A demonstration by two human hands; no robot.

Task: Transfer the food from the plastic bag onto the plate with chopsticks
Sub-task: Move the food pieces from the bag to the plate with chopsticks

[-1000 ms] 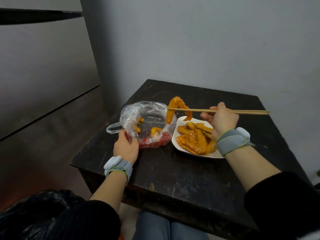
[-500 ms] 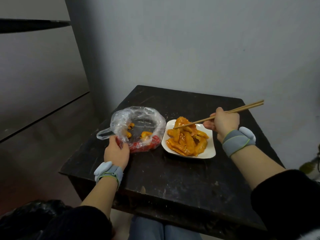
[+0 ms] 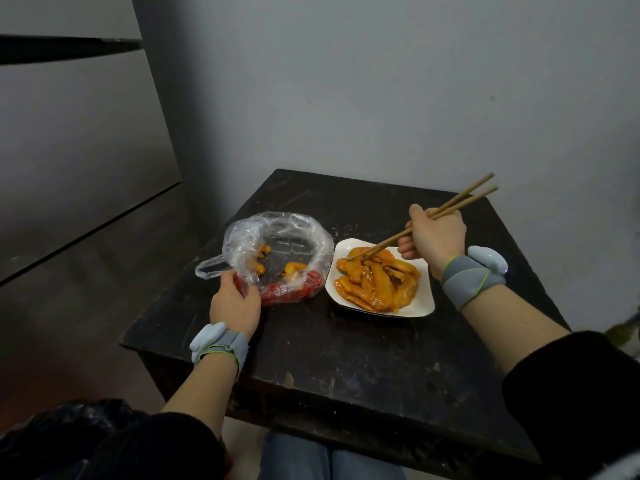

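On the dark desk (image 3: pixel 346 358), the white plate (image 3: pixel 420 301) now carries the orange piece that hung from the chopsticks (image 3: pixel 420 221) a second ago. Their tips rest on the heap. Right hand (image 3: pixel 438 235) fingers grip the sticks; left hand (image 3: pixel 235 303) pinches the plastic bag (image 3: pixel 277 233), which keeps a few pieces.

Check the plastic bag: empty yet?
Not empty: two or three orange pieces still lie inside the plastic bag, its rim rolled open.

light: dim, soft, even | shadows: faint | focus: slightly soft | edges: wide-angle bending, dark corners
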